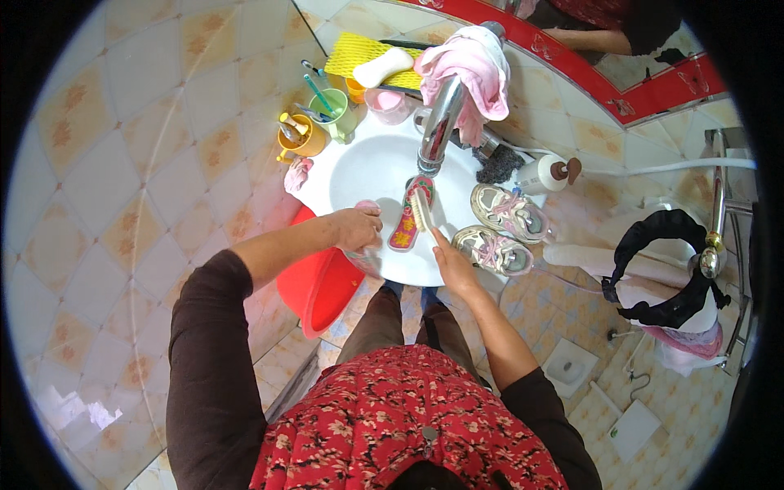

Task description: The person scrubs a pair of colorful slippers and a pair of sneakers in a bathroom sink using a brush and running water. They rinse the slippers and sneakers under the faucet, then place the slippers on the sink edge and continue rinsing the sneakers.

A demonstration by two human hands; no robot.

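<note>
A red-pink patterned shoe insole (402,228) lies in the white washbasin (355,153), below the chrome faucet (442,122). My right hand (454,264) grips the handle of a pale scrubbing brush (421,211), whose bristles are at the insole. To the left, my left hand (360,228) is at the basin's front left rim, over a partly hidden pinkish object (367,205); its fingers are curled, but the grip is unclear. Two wet-looking sneakers with pink laces, one behind (508,211) and one nearer (493,250), rest on the right rim.
Yellow (309,144) and green (343,119) cups stand back left. A pink cloth (465,67) drapes over the faucet. Dark mesh (499,164) and a pump bottle (545,174) are back right. A red plastic basin (318,282) is below left; a black ring-shaped cloth (625,263) hangs right.
</note>
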